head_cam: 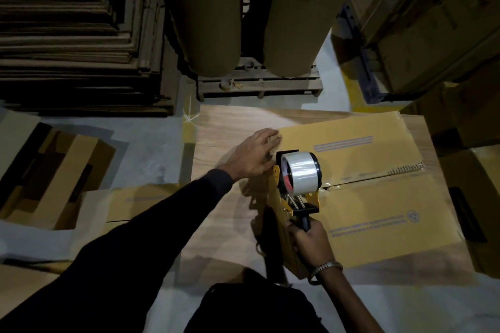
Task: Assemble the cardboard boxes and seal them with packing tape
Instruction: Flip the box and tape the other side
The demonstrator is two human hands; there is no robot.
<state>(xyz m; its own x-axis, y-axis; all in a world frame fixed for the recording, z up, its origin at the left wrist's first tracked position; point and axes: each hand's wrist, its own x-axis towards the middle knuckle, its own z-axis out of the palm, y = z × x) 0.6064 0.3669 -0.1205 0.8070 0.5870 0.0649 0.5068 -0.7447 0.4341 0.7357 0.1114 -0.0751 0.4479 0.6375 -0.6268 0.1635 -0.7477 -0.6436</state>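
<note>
A yellow-brown cardboard box (378, 213) with blue print stands on a wooden table (224, 130), its two top flaps closed along a middle seam. My left hand (254, 154) lies flat with straight fingers on the far flap's left corner. My right hand (311, 240) grips the black handle of a yellow tape dispenser (295, 189) carrying a roll of clear tape. The dispenser sits at the seam's left end, on the box's edge.
An open cardboard box (54, 173) stands on the floor at left. Flat cardboard is stacked (75, 30) at the back left. Two large brown paper rolls (295, 13) stand on a pallet (259, 84) behind the table. More boxes (433, 21) crowd the right side.
</note>
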